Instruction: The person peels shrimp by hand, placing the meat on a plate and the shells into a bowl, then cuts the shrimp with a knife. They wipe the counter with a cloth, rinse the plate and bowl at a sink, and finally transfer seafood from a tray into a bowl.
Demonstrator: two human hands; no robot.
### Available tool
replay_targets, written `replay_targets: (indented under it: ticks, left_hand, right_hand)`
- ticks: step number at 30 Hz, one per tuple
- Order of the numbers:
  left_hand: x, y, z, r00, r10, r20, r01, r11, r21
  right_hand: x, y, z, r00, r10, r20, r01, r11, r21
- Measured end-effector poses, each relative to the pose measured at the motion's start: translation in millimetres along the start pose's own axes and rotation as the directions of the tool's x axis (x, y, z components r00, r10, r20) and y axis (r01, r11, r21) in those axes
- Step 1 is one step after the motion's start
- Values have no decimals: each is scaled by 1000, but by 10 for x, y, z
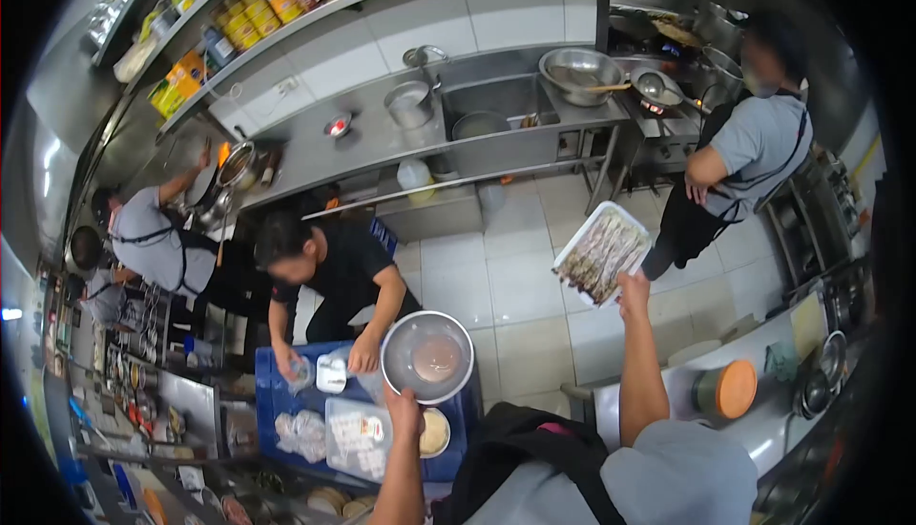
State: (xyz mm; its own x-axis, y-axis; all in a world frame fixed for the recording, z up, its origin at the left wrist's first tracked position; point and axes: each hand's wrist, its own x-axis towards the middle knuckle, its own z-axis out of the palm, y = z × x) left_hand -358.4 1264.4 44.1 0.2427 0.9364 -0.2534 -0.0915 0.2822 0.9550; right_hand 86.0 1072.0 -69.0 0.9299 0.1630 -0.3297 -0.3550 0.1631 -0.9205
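My left hand (405, 413) grips the near rim of a round metal bowl (391, 358), which has a pinkish, shiny substance at its bottom. At arm's length to the right, my right hand (633, 294) is closed on the near corner of a white tray (622, 210). Rows of long grey-brown pieces that look like raw prawns (603, 256) lie in this tray, which is tilted. Below the metal bowl stands a blue crate (270, 372) holding a clear container (358, 439), a bagged item (301, 434) and a round tub (434, 431).
A crouching person (324, 267) in black reaches into the crate. Another person (754, 143) stands at the lit stove (658, 119) on the right; others work at left. A steel sink counter (315, 157) runs along the wall. An orange-lidded container (735, 388) sits on the right counter.
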Motion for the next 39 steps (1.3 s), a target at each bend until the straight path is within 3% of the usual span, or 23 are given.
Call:
replay_targets:
  ticks: [2,6,8,10,12,13,14,15,16,17,19,20,22,23,24,26,27,29,34,36,37,38,39]
  left_hand:
    - [599,415,472,995,-60,82,53,995,84]
    - [2061,552,1296,988,-107,114,86,980,179]
    - [2896,705,1779,977,-24,211,-12,986,169]
    - [3707,595,2258,966,23,257,-70,982,176]
    - [4436,730,2874,954,76,290,-150,958,245]
    - [4770,821,3151,919,158,360,-240,951,196]
    - [5063,895,3403,921,134,367,-264,905,334]
    - [5343,949,3605,922,106,371,-285,836,469]
    - [5836,725,3769,760,428,488,-648,558,519]
    - [6360,400,4018,454,638,623,-859,127,496]
    - [6487,553,4575,611,424,669,-759,73,647]
    - [6609,561,4793,619,418,665,-755,83,650]
    - [6865,589,5196,595,358,720,-726,-145,672]
    - [7072,619,5405,687,335,644,-665,-65,744]
    - [7399,567,5576,680,341,649,-671,-65,738]
    - [8014,607,5805,811,316,493,-561,182,807]
    - [8262,694,5879,812,313,492,-561,190,806]
    - [8642,843,5972,896,92,435,-440,329,836]
    - [8635,743,5838,841,-5,540,-515,292,806]
    - [8644,431,5641,692,-208,691,-640,265,721]
    - [8470,332,5596,691,-170,703,-658,254,708]
    - [8319,329,5605,692,-188,697,-653,249,715]
    - [8165,320,5615,735,-341,586,-411,464,785]
  right_hand:
    - [239,-8,131,993,119,7,-119,993,-28]
    - [623,176,348,982,181,50,-186,975,118]
    - [826,147,500,975,222,28,-224,972,77]
    - [1184,481,487,977,204,54,-210,966,154]
    - [1328,459,654,981,192,-14,-185,959,213]
    - [1386,373,747,973,231,-27,-222,959,178]
    - [1388,265,797,959,281,-39,-274,952,135]
    - [1415,201,872,947,309,-87,-298,947,120]
    - [1472,153,975,934,330,-134,-317,942,111]
    - [1715,305,1052,937,330,-116,-317,941,114]
    - [1815,201,1148,932,317,-179,-311,948,61]
    - [1845,168,1203,930,318,-185,-314,948,50]
    - [1941,73,1334,917,326,-232,-333,943,10]
    - [1975,-48,1446,917,322,-238,-331,944,2]
    - [2035,10,1574,905,348,-246,-346,937,51]
    - [2098,-121,1743,892,372,-257,-364,928,80]
    - [2079,-142,1773,906,353,-235,-345,936,75]
    - [2144,-197,1793,936,330,-122,-319,942,99]
    - [2273,-251,1941,954,290,-76,-273,945,179]
    - [2356,-346,2077,961,270,-58,-255,949,184]
    - [2410,-358,2106,957,288,-27,-276,939,207]
    - [2487,-378,2113,957,289,-29,-283,950,131]
    - [2533,-395,2113,954,301,6,-299,945,136]
